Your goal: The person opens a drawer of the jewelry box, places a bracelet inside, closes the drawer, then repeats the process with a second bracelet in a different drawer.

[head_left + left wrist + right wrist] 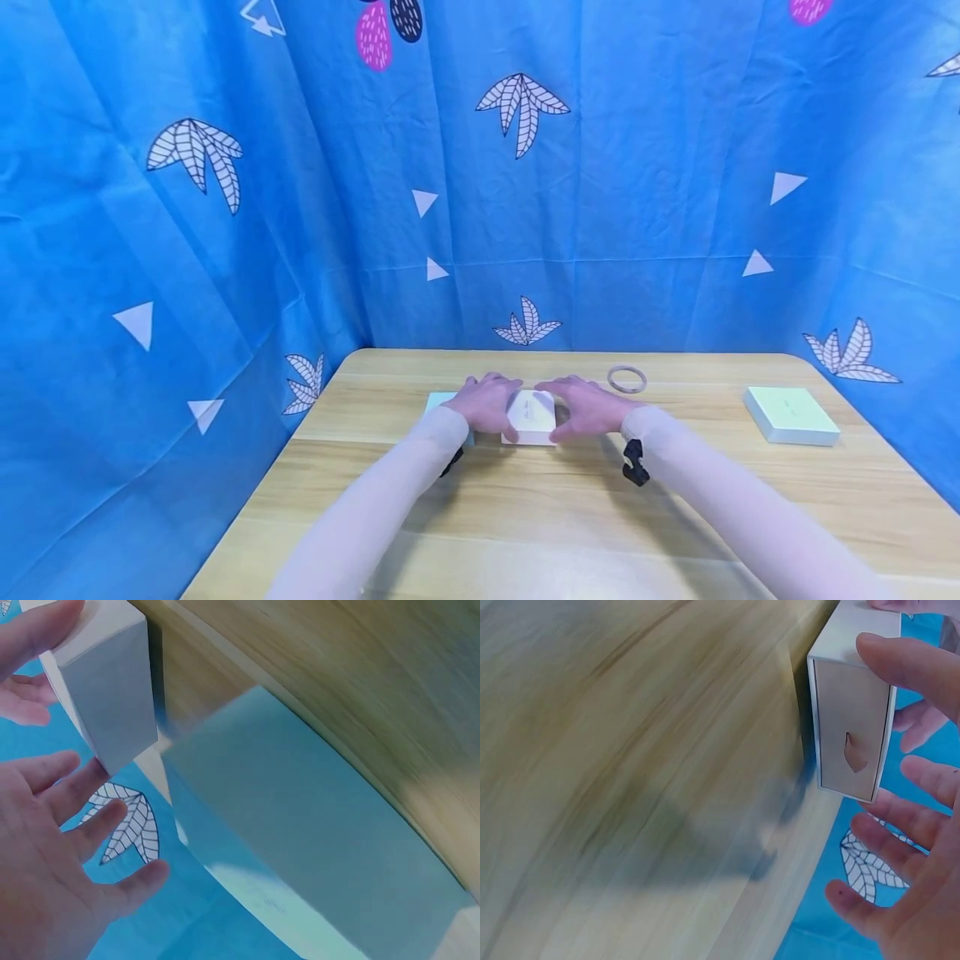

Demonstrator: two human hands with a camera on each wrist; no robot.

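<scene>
A small white box (532,412) with faint print on its top sits at mid-table between both hands. My left hand (483,407) holds its left side, thumb at the near edge and fingers toward the far edge. From the other side my right hand (591,406) grips it likewise, thumb in front and fingertips behind. The box's right end (847,712) shows an inset drawer face with a small pale pull tab (855,754). Its left end (116,690) is plain. Close beside the left hand lies a pale teal box (300,817), partly covered by that hand in the head view.
Behind the right hand lies a thin grey-purple ring (627,380). A pale green box (791,410) rests at the right of the wooden table (525,533). Blue patterned curtain (645,183) hangs along the back and sides. Each wrist carries a black strap piece (635,462).
</scene>
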